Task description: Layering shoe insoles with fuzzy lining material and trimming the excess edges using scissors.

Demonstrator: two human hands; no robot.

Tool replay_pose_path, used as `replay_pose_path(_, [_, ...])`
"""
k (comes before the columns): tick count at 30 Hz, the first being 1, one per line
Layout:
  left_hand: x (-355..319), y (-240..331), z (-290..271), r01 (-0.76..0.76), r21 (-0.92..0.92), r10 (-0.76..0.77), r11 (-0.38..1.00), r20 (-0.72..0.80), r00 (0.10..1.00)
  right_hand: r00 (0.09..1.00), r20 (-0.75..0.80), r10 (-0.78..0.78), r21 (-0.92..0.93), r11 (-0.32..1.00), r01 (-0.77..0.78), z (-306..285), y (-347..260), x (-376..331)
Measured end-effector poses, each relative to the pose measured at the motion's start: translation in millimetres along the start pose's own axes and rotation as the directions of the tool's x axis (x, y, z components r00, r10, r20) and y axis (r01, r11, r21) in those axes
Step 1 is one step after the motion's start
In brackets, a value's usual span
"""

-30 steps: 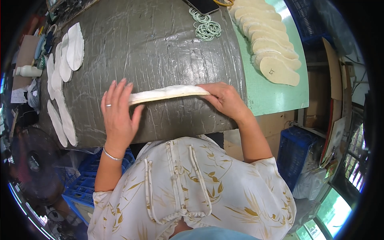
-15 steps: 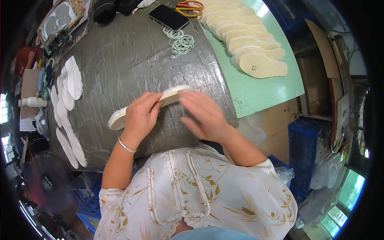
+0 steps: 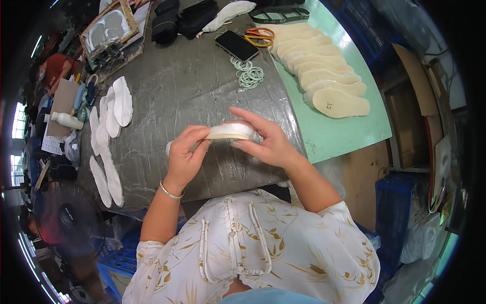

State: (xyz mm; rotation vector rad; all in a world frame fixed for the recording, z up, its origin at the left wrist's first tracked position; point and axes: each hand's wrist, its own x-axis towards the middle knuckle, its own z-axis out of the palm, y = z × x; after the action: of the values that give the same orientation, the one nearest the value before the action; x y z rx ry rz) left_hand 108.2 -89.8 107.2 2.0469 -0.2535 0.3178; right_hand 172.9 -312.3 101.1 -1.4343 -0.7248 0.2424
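A white fleecy insole (image 3: 230, 131) with a thin tan base is held edge-on above the grey table cover. My left hand (image 3: 186, 152) pinches it near the middle between thumb and fingers, and hides much of that stretch. Its other end peeks out as white fleece (image 3: 168, 148) left of that hand. Around the right end, my right hand (image 3: 267, 139) has its thumb at the lower edge and fingers behind the fleece, with the index finger raised. Several similar white insoles (image 3: 112, 169) lie on the table to the left.
On the green board (image 3: 331, 139), several tan-backed insoles (image 3: 341, 103) overlap in a row. Pale green rubber bands (image 3: 250, 78), a phone (image 3: 237, 45) and orange-handled scissors (image 3: 259, 37) lie farther back. Black cloth bundles (image 3: 165, 23) and a framed tray (image 3: 108, 30) are at the far left.
The insole has been tilted and now shows a narrow edge with fleece above it. My right hand, blurred before, has come round its right end. The whole view has shifted slightly.
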Motion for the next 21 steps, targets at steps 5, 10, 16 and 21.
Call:
replay_pose_path(5, [-4.4,-3.2,0.2,-0.079,-0.048,0.075,0.996,-0.082,0.994,0.98,0.055,-0.193,-0.106,0.975,0.198,4.3,10.8,1.2])
replay_pose_path(10, [-12.1,-1.5,2.8,0.004,-0.083,-0.012,0.997,-0.102,0.995,0.966,0.043,-0.256,-0.297,0.92,0.257,9.5,-1.0,8.5])
replay_pose_path(16, [-3.4,29.8,-10.9,-0.295,0.162,0.316,0.942,-0.126,0.94,0.958,0.058,-0.281,-0.354,0.892,0.283,23.0,-12.9,21.4])
replay_pose_path(21, [-12.3,28.9,-23.8,-0.173,0.013,0.172,0.985,-0.175,0.969,0.968,0.002,-0.251,-0.239,0.94,0.244,42.3,-20.4,27.0])
